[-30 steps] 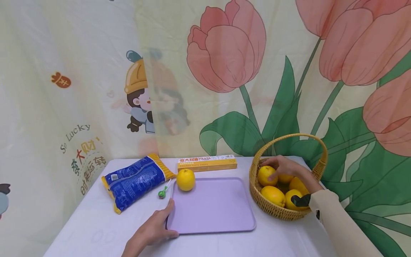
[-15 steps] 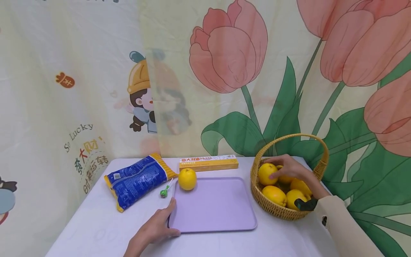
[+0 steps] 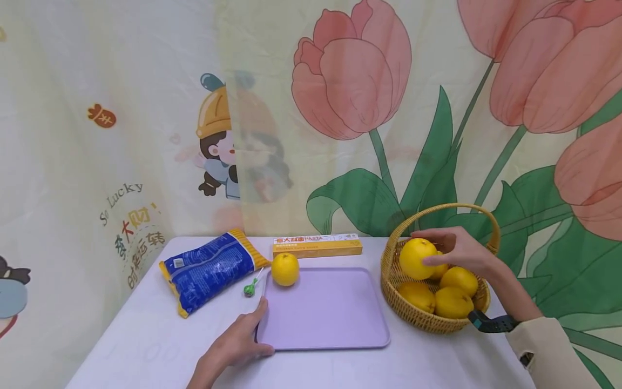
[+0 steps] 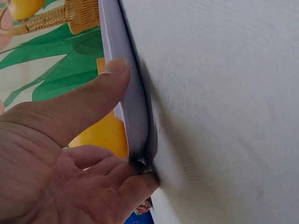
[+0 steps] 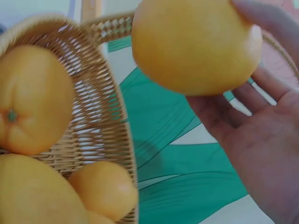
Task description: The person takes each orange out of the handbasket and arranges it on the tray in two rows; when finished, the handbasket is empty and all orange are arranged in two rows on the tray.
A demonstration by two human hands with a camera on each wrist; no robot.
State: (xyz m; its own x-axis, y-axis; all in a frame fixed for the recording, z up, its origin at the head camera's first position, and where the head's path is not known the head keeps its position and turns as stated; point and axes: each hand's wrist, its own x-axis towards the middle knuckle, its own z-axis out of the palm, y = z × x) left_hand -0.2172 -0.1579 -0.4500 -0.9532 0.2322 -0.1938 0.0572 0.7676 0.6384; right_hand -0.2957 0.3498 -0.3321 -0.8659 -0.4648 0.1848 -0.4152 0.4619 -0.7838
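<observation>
My right hand (image 3: 464, 251) holds a yellow-orange orange (image 3: 416, 260) between thumb and fingers, at the mouth of the wicker basket (image 3: 421, 321). Up close in the right wrist view, the gripped orange (image 5: 194, 44) is raised above the basket's rim, clear of the other fruit. Several more oranges (image 3: 453, 302) lie inside the basket. On the left, my left hand (image 3: 237, 336) grips the near left corner of the lilac tray (image 3: 330, 310). Its thumb (image 4: 110, 81) presses one side of the rim in the left wrist view, with the fingers round the corner. One orange (image 3: 285, 269) sits at the tray's far left corner.
A blue and yellow packet (image 3: 211, 273) lies left of the tray, with a green-wrapped lollipop (image 3: 250, 290) beside it. Behind the tray is a pasta box (image 3: 317, 247). The basket's tall arched handle (image 3: 452, 206) stands over the fruit. A printed curtain hangs behind the table.
My right hand has lifted the orange up from among the others in the basket, slightly right and toward me. The left hand keeps its place at the tray.
</observation>
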